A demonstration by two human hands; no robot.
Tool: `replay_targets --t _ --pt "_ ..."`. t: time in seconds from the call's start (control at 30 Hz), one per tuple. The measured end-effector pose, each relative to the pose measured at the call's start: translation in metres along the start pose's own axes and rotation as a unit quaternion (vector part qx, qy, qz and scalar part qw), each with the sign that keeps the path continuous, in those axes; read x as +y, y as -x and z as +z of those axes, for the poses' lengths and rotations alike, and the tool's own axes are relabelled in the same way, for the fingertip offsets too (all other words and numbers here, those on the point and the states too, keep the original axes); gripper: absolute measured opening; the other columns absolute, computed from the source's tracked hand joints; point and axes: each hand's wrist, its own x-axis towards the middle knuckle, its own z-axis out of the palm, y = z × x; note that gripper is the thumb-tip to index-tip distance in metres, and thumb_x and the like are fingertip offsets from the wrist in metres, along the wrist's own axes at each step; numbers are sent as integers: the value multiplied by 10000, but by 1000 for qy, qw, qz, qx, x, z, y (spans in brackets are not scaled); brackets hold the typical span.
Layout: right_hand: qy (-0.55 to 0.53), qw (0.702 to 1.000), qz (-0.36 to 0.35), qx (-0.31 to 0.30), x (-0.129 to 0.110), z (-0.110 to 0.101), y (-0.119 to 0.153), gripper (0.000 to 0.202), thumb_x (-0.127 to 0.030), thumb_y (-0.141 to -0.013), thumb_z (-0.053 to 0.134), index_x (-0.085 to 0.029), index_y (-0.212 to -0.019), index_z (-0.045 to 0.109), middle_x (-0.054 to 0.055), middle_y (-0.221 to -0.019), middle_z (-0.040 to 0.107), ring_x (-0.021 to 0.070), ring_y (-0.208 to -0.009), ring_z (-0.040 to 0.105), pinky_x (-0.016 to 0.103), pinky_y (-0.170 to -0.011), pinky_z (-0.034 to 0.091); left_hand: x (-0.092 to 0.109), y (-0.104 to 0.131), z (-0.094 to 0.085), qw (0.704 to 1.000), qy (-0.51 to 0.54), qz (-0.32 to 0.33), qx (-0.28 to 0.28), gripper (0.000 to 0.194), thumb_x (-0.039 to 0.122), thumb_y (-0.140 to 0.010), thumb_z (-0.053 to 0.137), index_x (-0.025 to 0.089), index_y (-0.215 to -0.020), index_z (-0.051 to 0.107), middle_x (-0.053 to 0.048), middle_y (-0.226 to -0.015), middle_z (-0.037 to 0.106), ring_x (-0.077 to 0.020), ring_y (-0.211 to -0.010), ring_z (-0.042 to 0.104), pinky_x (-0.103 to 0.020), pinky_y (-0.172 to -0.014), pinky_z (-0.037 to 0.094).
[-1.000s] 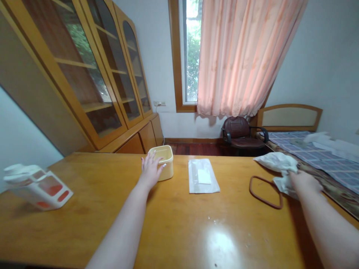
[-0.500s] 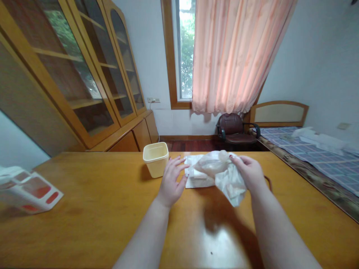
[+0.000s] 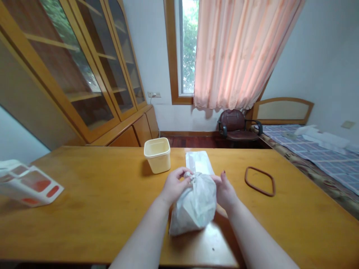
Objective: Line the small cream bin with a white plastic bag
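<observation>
A white, puffed plastic bag [image 3: 195,207] with a gathered, twisted top is held just over the table's near middle. My left hand [image 3: 176,184] pinches that gathered top between thumb and fingers. At the bag's right side is my right hand [image 3: 225,189], thumb raised and fingers apart, the fingertips against or just behind the bag; the bag partly hides them. What the bag contains, if anything, does not show. Just behind it lies a flat white packet [image 3: 198,161] on the table, its near end covered by the bag.
A cream plastic bin [image 3: 157,155] stands left of the packet on the wooden table [image 3: 98,209]. On the right lies a brown rounded-square ring [image 3: 260,181]. A white and red holder [image 3: 33,185] sits at the left edge. Beyond are a chair [image 3: 234,125] and a bed.
The bag has come nearer and turned, and its gathered top is now in my left hand instead of my right. My right hand has moved left, uncovering the brown ring.
</observation>
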Motion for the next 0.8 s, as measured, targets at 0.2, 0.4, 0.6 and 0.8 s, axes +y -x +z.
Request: replay_targets --t 0.2,0.4,0.6,0.8 --pt "27 993 -110 15 4 -11 -5 810 -796 -821 183 -215 -1070 688 139 -979 714 259 -781 644 417 -702 497 0 -5 11 987 133 -85 41 273 377 -675 738 161 -813 644 -16 -751 664 -163 -727 607 -263 -673 473" --pt "209 949 -213 100 17 -12 -11 502 -451 -799 663 -287 -1264 570 84 -1148 669 186 -786 608 363 -741 512 -6 -5 13 979 176 -104 23 354 387 -714 718 171 -950 565 -6 -752 652 -130 -659 605 -233 -622 456" --pt "460 838 -286 66 22 -11 -8 395 -320 -774 717 -257 -1156 636 100 -1277 601 249 -1153 570 432 -992 454 -13 -6 12 976 183 -118 25 374 434 -731 693 187 -952 519 32 -672 603 -110 -583 570 -215 -575 426" --pt "496 803 -316 95 22 -10 -6 211 -236 -836 624 -238 -1043 665 66 -1000 713 210 -945 655 367 -851 521 -6 -1 14 979 173 -103 -23 355 464 -755 669 181 -927 540 4 -766 604 -126 -683 578 -232 -639 442"
